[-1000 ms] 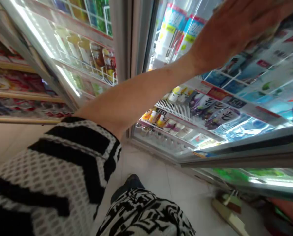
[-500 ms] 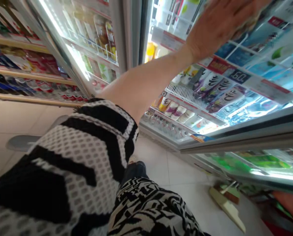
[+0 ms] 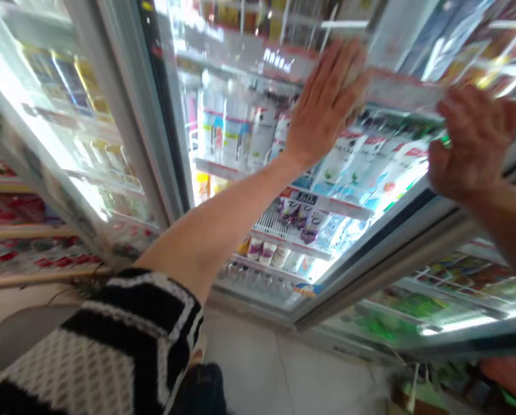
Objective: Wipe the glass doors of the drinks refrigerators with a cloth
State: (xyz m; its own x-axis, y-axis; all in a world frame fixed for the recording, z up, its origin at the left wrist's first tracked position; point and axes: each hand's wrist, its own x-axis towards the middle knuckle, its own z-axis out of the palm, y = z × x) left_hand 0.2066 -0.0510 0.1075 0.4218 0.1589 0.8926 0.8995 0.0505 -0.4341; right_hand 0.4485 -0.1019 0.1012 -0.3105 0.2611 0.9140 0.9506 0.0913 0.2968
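Note:
My left hand (image 3: 327,101) lies flat against the glass door (image 3: 249,75) of a lit drinks cooler, fingers stretched upward. Something pale and blurred, like a cloth (image 3: 355,74), shows under its fingertips. My left arm runs up from a black-and-white knitted sleeve (image 3: 123,340). My right hand (image 3: 474,141) is raised at the right, fingers curled closed near the door's metal frame (image 3: 413,230). A small green bit shows by its thumb; what it holds is hidden. Behind the glass stand rows of bottles (image 3: 236,129) and cartons (image 3: 298,213) on wire shelves.
A second cooler door (image 3: 67,144) with drinks stands at the left, with snack shelves (image 3: 28,230) beyond it. Another lit cooler (image 3: 434,300) with green packs runs along the lower right. Pale floor tiles (image 3: 283,380) lie below.
The view has swung upward and to the right. My left hand has slid across the glass toward the picture's middle. My right hand has come up into view at the right.

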